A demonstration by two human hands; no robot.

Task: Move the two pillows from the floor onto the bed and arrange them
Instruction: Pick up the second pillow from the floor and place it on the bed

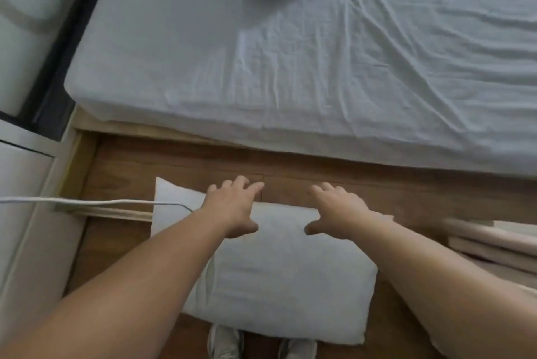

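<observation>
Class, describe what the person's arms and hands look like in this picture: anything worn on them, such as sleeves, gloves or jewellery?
Both forearms are bare all the way to the picture's edge, with no sleeves in view. The left hand and right hand wear no gloves, and no rings, watch or bracelets show on fingers or wrists.

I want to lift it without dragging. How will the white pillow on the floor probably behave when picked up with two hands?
The pillow on the floor looks plump and soft, so it will probably sag between the left hand and right hand. It seems light for its size. The white cable lies across its corner and may catch.
</observation>
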